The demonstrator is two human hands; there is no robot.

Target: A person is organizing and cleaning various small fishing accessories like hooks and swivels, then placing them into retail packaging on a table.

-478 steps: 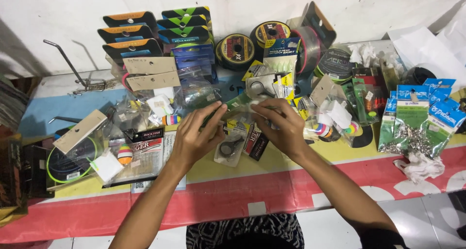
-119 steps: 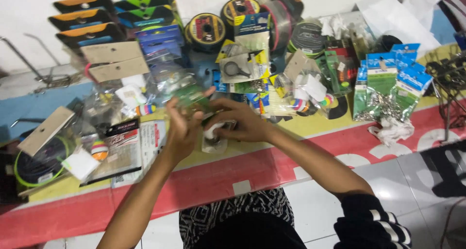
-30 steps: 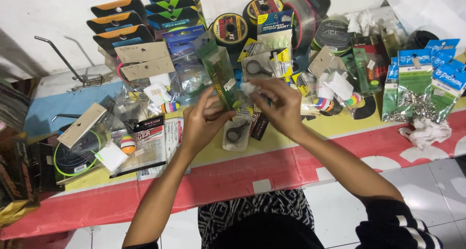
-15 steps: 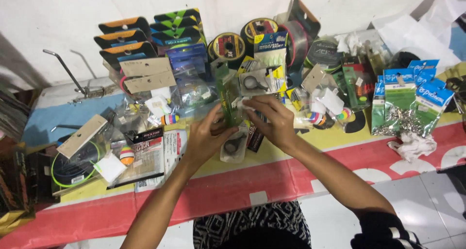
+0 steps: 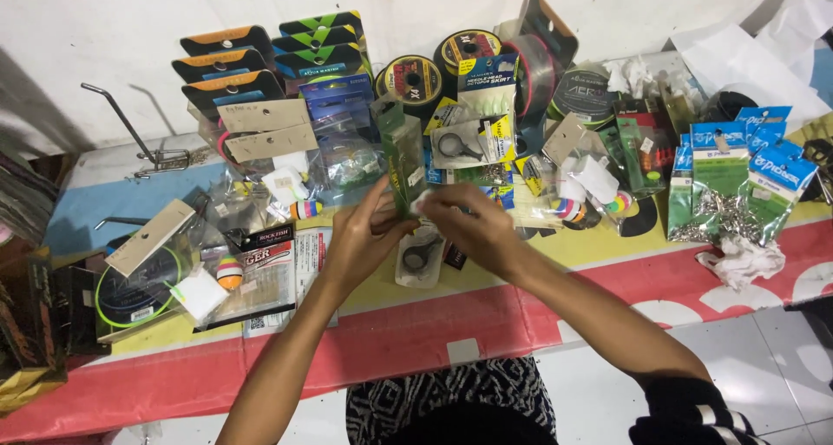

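Left hand (image 5: 357,241) is gripping a long clear packet w/ a green lure inside (image 5: 402,159), fingers closed round its lower end, holding it up tilted above the middle of the tabletop (image 5: 521,302). Right hand (image 5: 473,228) is pinching a small white wad (image 5: 420,204) btwn its fingertips, pressing it vs. the packet's lower edge. Just under both hands a clear bag w/ a dark ring tool (image 5: 418,258) is lying flat, line spools (image 5: 415,79) are standing at the back, and green-and-blue hook packs (image 5: 718,180) are sitting well off to the right.
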